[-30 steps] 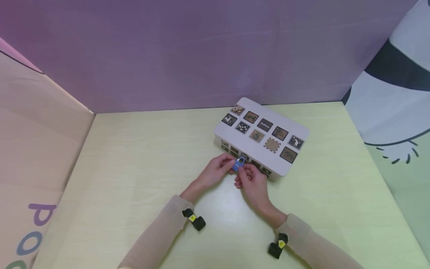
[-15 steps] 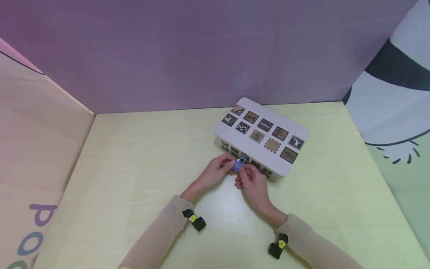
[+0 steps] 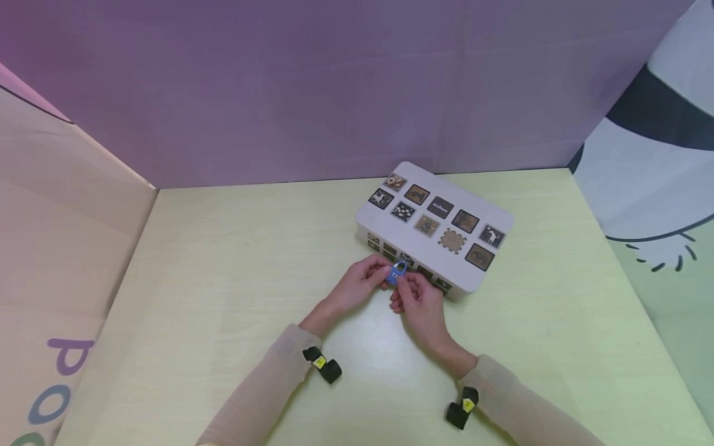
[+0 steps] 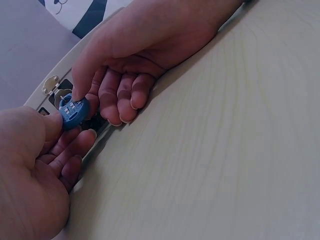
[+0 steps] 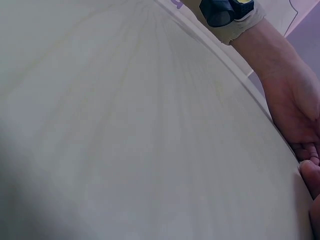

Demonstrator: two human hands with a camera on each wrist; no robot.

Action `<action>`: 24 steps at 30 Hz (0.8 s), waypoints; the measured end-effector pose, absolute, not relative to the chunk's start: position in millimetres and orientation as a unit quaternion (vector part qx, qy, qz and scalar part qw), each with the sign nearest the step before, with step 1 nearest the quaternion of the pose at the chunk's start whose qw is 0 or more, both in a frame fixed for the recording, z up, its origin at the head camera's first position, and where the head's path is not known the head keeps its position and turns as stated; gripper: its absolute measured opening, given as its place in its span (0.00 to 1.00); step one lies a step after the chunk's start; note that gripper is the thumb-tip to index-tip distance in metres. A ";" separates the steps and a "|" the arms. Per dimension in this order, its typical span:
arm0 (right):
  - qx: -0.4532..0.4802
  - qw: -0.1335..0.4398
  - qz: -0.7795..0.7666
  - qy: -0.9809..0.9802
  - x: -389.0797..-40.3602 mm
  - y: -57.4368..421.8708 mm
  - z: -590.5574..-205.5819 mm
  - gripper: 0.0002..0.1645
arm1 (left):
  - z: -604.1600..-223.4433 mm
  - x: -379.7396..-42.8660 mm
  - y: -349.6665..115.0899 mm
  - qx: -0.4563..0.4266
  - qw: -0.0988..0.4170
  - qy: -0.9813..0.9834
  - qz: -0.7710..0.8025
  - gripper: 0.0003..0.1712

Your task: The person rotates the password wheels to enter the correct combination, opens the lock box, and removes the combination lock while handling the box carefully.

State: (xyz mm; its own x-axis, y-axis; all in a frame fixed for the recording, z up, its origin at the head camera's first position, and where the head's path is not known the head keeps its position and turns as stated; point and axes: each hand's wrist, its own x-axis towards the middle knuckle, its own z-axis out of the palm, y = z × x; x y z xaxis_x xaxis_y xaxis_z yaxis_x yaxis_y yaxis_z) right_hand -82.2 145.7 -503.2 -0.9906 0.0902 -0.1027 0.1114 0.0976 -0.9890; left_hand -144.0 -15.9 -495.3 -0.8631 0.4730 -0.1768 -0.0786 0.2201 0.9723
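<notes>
Spreading widest before us, the pale tabletop (image 3: 240, 248) bears a white printed box (image 3: 429, 192), which we see set at a slant towards the back edge. At its near side, the left hand (image 3: 361, 285) pinches a blue padlock (image 4: 76, 118) between thumb and fingers. The right hand (image 3: 425, 310) sets its thumb on the lock's face, index finger curled against the side, the other fingers bent close together (from the right wrist view we cannot make out the padlock at all). The padlock sits just in front of the box, beside a gold-coloured clasp (image 4: 50, 85); whether it hooks through the clasp, we cannot tell. We judge the step in hand to be working what look like small dials (image 4: 72, 106), and the next move to call for a steady left pinch while the right thumb turns them, without tugging at the clasp. Against the earlier head views we find hardly any difference: box and both hands keep their places, and the padlock shifts by a trace at most.
</notes>
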 end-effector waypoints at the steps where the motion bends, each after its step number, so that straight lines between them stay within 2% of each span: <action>1: 0.067 0.007 -0.668 0.741 -82.2 145.6 -503.0 0.13 | -495.2 -144.1 -15.9 0.132 0.225 0.748 0.610 0.13; 24: 0.075 0.000 -0.681 0.729 -82.8 146.1 -504.7 0.13 | -494.2 -143.1 -16.0 0.131 0.221 0.751 0.609 0.14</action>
State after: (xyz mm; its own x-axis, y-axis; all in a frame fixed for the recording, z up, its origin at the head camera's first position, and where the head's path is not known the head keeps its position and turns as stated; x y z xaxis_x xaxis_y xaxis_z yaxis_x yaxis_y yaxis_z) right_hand -82.8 146.1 -504.7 -0.9888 0.1084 -0.1026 0.1096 0.0615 -0.9921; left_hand -143.1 -16.0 -494.2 -0.8678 0.4659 -0.1730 -0.0731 0.2248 0.9717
